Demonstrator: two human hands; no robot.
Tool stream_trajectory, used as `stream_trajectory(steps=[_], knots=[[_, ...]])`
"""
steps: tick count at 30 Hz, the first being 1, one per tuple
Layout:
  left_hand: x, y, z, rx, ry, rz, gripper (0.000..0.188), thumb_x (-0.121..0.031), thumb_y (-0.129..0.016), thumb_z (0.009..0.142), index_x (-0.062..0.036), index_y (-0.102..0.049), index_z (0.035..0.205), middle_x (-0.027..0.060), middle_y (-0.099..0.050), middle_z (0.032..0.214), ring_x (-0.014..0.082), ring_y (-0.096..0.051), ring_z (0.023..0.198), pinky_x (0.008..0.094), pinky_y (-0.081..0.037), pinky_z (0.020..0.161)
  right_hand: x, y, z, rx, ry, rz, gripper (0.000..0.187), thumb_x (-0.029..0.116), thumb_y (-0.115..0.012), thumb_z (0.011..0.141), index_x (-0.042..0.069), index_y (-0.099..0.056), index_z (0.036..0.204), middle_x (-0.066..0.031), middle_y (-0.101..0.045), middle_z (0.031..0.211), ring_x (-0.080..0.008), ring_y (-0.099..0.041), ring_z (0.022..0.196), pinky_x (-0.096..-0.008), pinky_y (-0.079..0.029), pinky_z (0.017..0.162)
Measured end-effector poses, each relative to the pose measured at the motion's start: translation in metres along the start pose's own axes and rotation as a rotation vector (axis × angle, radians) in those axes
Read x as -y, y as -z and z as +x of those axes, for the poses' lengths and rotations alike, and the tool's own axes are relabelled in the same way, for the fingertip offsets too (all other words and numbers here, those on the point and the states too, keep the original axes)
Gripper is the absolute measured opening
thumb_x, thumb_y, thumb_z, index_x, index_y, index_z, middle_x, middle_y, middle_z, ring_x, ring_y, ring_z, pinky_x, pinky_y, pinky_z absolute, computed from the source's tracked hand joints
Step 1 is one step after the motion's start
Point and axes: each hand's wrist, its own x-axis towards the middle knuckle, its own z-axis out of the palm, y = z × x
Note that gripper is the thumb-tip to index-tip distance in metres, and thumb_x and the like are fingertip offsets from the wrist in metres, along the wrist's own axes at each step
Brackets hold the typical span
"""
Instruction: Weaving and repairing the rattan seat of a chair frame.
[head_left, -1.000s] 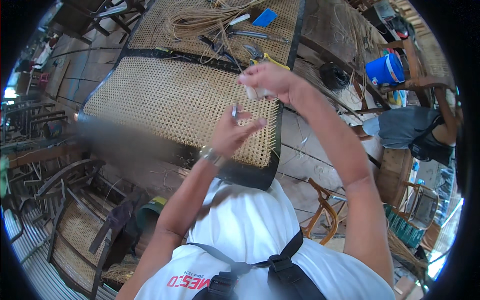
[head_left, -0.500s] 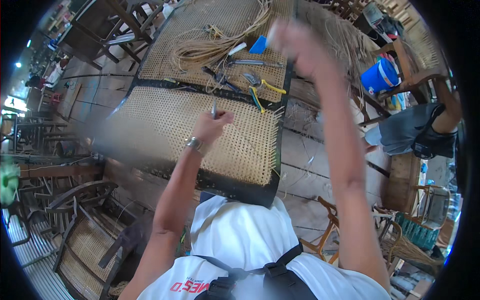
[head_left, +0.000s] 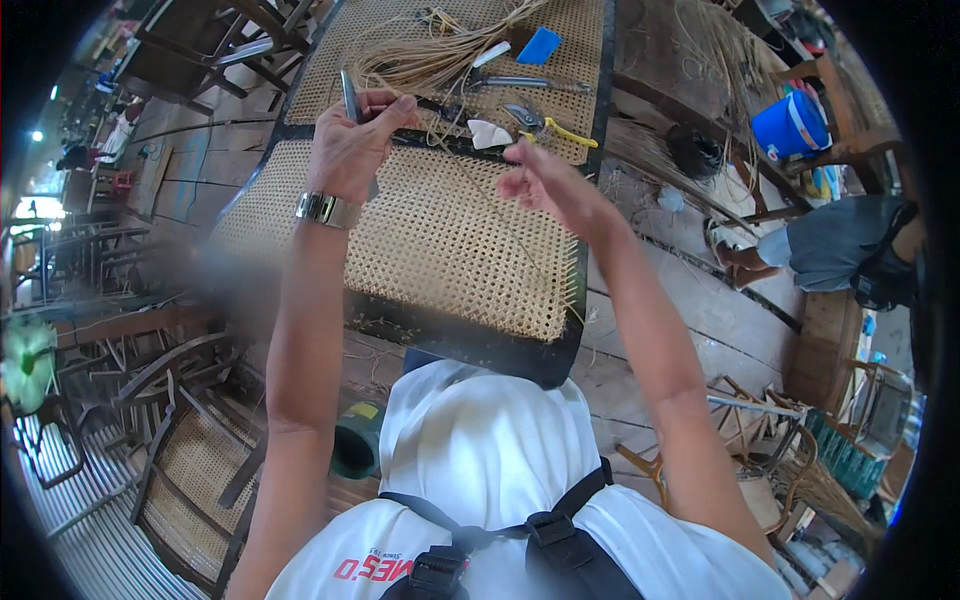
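My left hand [head_left: 355, 145], with a metal-banded watch on its wrist, is closed around a slim silver metal tool [head_left: 350, 95], whose pointed end sticks up past the fingers. Its exact kind is unclear. My right hand [head_left: 548, 185] hovers over the far right of a woven cane panel [head_left: 450, 240] in a dark frame. Its fingers are apart and I see nothing in them. Just beyond its fingertips lies a white lump [head_left: 488, 133], next to yellow-handled pruning shears [head_left: 560, 130]. A thin loose strand crosses the panel's right half, where cane ends stick out along the edge.
On the far panel lie a bundle of cane strands [head_left: 440, 65], a blue piece [head_left: 540, 45], a white strip [head_left: 491, 53] and a metal rod-like tool [head_left: 530, 82]. A blue bucket [head_left: 790, 125] and another person [head_left: 840, 240] are at the right. Chair frames [head_left: 190, 480] stand lower left.
My left hand has moved up and left with the silver tool. My right hand has come down toward the panel; the white lump now lies by the shears.
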Motion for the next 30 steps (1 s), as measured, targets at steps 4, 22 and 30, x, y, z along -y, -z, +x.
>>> stream_trajectory(steps=[4,22,30], knots=[[0.036,-0.014,0.025,0.021,-0.056,0.106,0.026,-0.028,-0.075,0.090,-0.0037,-0.070,0.098,0.0032,-0.073,0.081,0.0041,-0.054,0.059,0.0229,-0.042,0.051,-0.017,-0.010,-0.068,0.060,0.114,-0.004,0.040,0.038,-0.059,0.101,0.000,-0.060,0.115,-0.0060,-0.064,0.090,-0.0128,-0.059,0.077,-0.0304,-0.052,0.072],[-0.045,0.017,-0.103,1.747,0.222,-1.016,0.011,-0.005,-0.073,0.089,0.0023,-0.070,0.097,0.0122,-0.072,0.096,0.0242,-0.068,0.083,0.0338,-0.054,0.076,-0.077,0.014,-0.280,-1.310,0.520,0.493,0.015,0.020,-0.063,0.099,0.009,-0.063,0.110,0.0005,-0.062,0.081,-0.0116,-0.057,0.069,-0.0324,-0.053,0.070],[0.081,-0.087,-0.084,0.999,-0.234,0.719,0.030,-0.027,-0.052,0.100,-0.0057,-0.055,0.122,0.0173,-0.067,0.116,0.0324,-0.071,0.081,0.0425,-0.056,0.068,-0.074,-0.009,-0.271,-1.500,0.404,0.355,0.011,0.016,-0.065,0.098,0.009,-0.063,0.106,0.0014,-0.058,0.079,-0.0093,-0.054,0.065,-0.0273,-0.050,0.060]])
